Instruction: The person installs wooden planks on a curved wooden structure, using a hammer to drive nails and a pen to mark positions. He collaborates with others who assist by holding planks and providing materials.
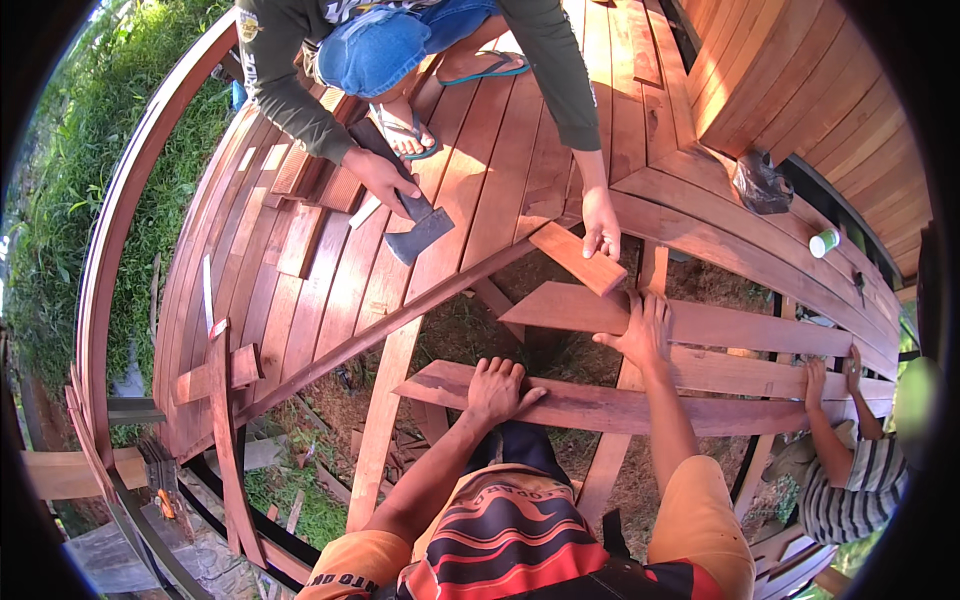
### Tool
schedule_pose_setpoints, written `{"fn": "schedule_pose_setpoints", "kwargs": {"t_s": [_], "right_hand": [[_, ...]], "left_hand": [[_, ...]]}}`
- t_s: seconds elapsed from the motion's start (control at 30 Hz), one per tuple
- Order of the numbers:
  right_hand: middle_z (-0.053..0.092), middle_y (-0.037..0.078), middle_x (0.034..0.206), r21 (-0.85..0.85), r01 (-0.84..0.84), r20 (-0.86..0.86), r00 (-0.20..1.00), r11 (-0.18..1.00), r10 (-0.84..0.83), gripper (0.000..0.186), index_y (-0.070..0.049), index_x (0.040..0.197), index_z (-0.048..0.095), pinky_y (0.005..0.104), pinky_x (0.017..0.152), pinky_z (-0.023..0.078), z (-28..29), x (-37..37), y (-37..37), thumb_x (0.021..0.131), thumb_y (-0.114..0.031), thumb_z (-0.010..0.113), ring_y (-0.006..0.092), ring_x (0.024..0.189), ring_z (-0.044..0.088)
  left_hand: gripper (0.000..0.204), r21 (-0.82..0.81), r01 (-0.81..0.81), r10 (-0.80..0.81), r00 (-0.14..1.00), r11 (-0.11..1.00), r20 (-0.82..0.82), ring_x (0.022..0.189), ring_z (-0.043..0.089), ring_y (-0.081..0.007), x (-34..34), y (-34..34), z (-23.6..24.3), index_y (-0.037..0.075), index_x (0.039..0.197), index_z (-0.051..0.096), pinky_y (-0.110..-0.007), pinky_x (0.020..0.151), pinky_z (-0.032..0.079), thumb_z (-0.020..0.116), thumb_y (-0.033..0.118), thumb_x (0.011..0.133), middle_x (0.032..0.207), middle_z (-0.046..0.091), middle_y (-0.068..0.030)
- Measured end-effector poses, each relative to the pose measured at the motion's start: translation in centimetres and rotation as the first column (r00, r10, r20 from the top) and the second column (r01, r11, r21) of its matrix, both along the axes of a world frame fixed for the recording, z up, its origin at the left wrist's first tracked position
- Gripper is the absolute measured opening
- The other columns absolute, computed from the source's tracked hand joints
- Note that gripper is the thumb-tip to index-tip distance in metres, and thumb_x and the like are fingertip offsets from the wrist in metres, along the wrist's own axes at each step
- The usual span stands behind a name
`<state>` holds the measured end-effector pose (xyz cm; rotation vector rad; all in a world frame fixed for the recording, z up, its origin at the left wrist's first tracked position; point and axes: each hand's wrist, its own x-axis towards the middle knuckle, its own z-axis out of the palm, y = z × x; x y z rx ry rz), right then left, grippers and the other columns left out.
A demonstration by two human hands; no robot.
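In the head view, the near plank [640,412] lies straight ahead of the person, its long axis running left to right across the joists [390,420]. The left hand [497,389] rests on it close to its left end, fingers bent toward the far edge; whether they grasp it cannot be told. The right hand [643,332] is the nearer to the far plank [745,328] and lies on it with thumb spread; whether its fingertips hook the far edge is hidden.

Both planks have slanted left ends pointing left; their long axes run off right, with the middle plank [740,370] between them. A co-worker's hand [599,226] touches a short board [568,255] just beyond the right hand; the other [386,184] holds an axe [420,237]. Far right, another worker's hands [815,385] are at the planks.
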<state>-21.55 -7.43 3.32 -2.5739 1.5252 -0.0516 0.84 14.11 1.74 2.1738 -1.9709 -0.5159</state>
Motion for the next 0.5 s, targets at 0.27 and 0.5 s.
{"fn": "schedule_pose_setpoints", "kwargs": {"t_s": [0.27,0.5], "right_hand": [[0.043,0.022,0.146,-0.002,0.019,0.011,1.0,1.0,-0.019,0.12,-0.001,0.144,0.047,0.0562,0.113,0.033,-0.3,0.3,2.6,0.058,-0.078,0.079,0.0404,0.137,0.039],[0.03,0.028,0.158,-0.053,-0.032,-0.036,0.999,0.998,0.03,0.117,0.005,0.152,0.034,0.0589,0.12,0.022,-1.7,-0.6,5.8,0.075,-0.076,0.069,0.0437,0.149,0.026]], "left_hand": [[0.06,-0.018,0.042,-0.043,0.998,0.999,-0.051,0.1,0.06,-0.0284,-0.6,3.5,-0.3,0.005,0.099,0.068,-0.041,0.093,0.041,0.053,0.064,0.095,0.098,0.066,-0.0127],[0.052,-0.268,0.11,-0.146,0.982,0.957,-0.12,0.118,0.055,-0.0318,1.1,7.7,-0.8,0.004,0.124,0.061,-0.045,0.106,0.04,0.066,0.045,0.092,0.123,0.06,-0.0146]]}}
